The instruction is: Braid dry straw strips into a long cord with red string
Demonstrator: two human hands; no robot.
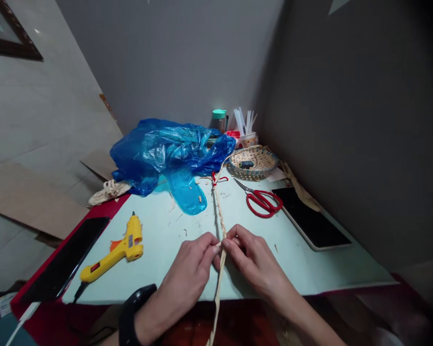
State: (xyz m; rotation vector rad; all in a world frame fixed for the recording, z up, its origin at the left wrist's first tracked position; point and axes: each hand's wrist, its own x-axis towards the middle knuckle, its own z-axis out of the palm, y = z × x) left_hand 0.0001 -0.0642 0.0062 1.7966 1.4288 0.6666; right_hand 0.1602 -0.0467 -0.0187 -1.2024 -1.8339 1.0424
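Right in the middle, a long, thin, pale cord (222,259) runs from the near edge of the worktop (310,274) up toward twelve o'clock. Its far part looks twisted or braided, while the part close to the person looks flatter and looser. The left hand (191,264) has its thumb and first finger closed on a small pale strand at the cord's side. The right hand (258,262) pinches the cord just beside it, with its other fingers curled in. The cord should be very light and a bit bendy, dry and not very slippery. It could fray or split if pulled hard, so the best place to hold it is close to where the twist stops, with soft fingertips. At twelve o'clock, a red tie (214,180) sits on the cord, and past it the cord seems to bend over to the woven basket (263,161) at one o'clock. The scissors (242,186) lie between one and two, a bit open. A flat black tablet (310,218) is between two and three. The yellow glue gun (111,259) lies on its side at nine, with a black phone (68,259) past it. A crumpled blue bag (173,149) fills eleven o'clock.
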